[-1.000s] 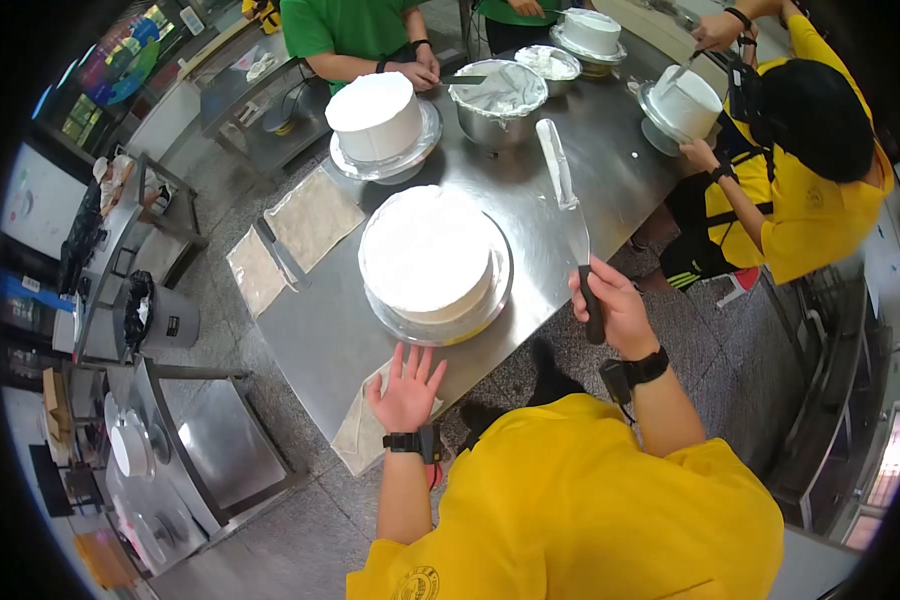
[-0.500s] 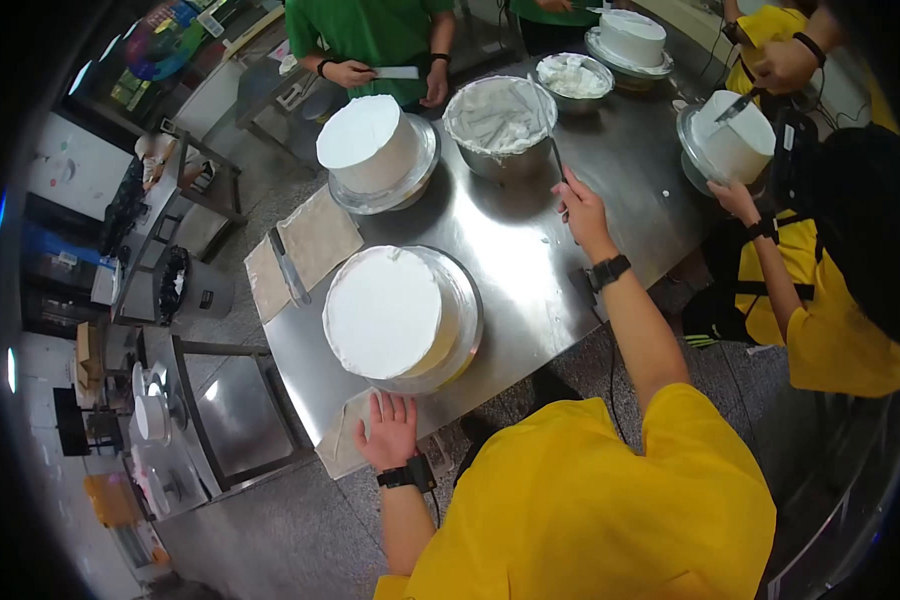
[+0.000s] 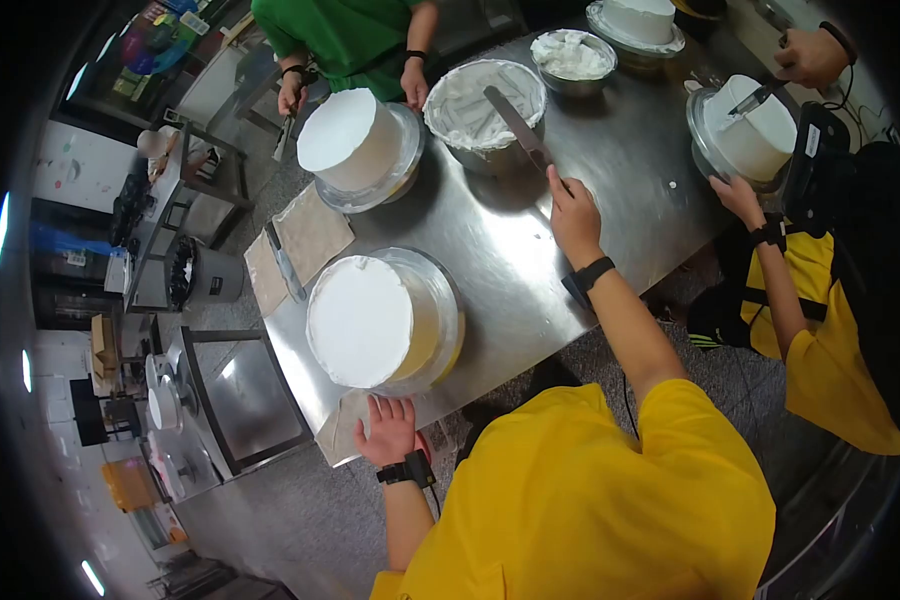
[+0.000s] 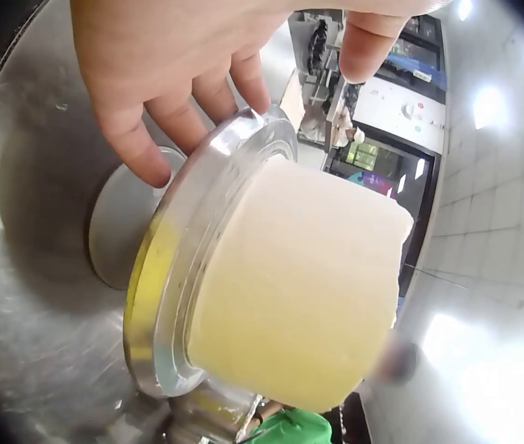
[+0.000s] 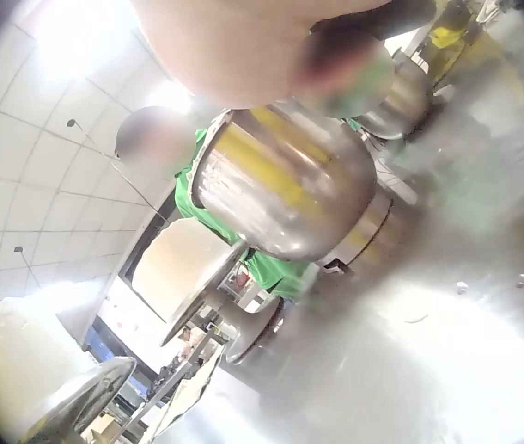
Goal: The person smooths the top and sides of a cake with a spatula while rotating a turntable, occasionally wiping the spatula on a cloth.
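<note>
My frosted cake [image 3: 362,322] sits on its metal turntable [image 3: 448,300], just in front of my left hand [image 3: 390,430], whose straight fingers touch the turntable rim. My right hand [image 3: 573,215] grips the spatula [image 3: 518,128] handle, blade over the cream bowl [image 3: 486,100] beyond the cake. The frosting is probably soft and easily marred, so handle by the rigid rim only.

White frosted cake [image 3: 360,320] on silver turntable [image 3: 448,310], near the front edge of the grey steel table [image 3: 530,270]. Silver bowl [image 3: 485,105] of white cream by the far edge. Spatula [image 3: 518,128] has a silver blade. Wearer's shirt [image 3: 590,500] yellow, wrist straps black. Beige cloth [image 3: 312,232] at the left edge.
</note>
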The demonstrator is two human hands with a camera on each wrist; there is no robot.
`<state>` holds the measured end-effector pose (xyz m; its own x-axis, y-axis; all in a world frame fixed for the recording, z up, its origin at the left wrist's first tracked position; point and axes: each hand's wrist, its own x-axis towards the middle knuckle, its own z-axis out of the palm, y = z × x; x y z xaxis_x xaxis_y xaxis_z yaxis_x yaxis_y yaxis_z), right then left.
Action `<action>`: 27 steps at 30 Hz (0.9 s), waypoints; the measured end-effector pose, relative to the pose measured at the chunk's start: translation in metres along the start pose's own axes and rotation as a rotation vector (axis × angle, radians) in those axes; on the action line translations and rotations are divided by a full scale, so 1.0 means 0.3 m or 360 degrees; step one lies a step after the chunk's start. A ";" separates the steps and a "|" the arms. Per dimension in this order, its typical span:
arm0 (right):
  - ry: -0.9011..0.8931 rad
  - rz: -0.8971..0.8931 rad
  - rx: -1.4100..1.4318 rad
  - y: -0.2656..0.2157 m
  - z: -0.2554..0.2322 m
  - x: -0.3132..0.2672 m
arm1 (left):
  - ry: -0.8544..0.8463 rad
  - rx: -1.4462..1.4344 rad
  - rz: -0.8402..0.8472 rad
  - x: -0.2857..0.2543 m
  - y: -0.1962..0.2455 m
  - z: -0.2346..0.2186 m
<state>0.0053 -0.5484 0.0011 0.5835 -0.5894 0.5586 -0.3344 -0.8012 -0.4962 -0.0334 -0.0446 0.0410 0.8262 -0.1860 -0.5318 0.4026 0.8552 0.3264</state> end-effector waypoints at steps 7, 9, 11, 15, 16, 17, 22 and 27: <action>-0.0143 0.0068 -0.0065 0.074 -0.122 -0.178 | 0.0016 -0.0058 -0.0008 0.025 0.003 -0.020; -0.0122 0.0047 -0.0060 0.089 -0.159 -0.216 | 0.0034 -0.0037 0.0016 0.030 0.008 -0.021; -0.0119 0.0035 -0.0056 0.114 -0.194 -0.245 | 0.0059 -0.0036 0.0027 0.038 0.009 -0.033; -0.0138 0.0025 0.0014 0.164 -0.264 -0.319 | 0.0099 -0.0040 0.0024 0.053 0.021 -0.073; -0.0134 0.0115 0.0201 0.174 -0.271 -0.343 | 0.0102 -0.0041 0.0026 0.052 0.014 -0.068; -0.0130 0.0201 0.0394 0.179 -0.266 -0.360 | 0.0141 -0.0054 0.0065 0.056 0.004 -0.062; -0.0627 0.1272 0.1823 0.072 -0.394 -0.317 | 0.0234 -0.0091 0.0159 0.015 -0.037 0.012; -0.0964 0.1408 0.2839 -0.089 -0.430 -0.182 | 0.0163 -0.0194 0.0186 0.013 -0.047 -0.027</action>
<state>-0.1132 -0.5080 0.0696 0.9424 -0.2745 -0.1911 0.1052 0.7857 -0.6096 -0.0392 -0.0535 0.0279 0.8174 -0.0373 -0.5749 0.2507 0.9215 0.2967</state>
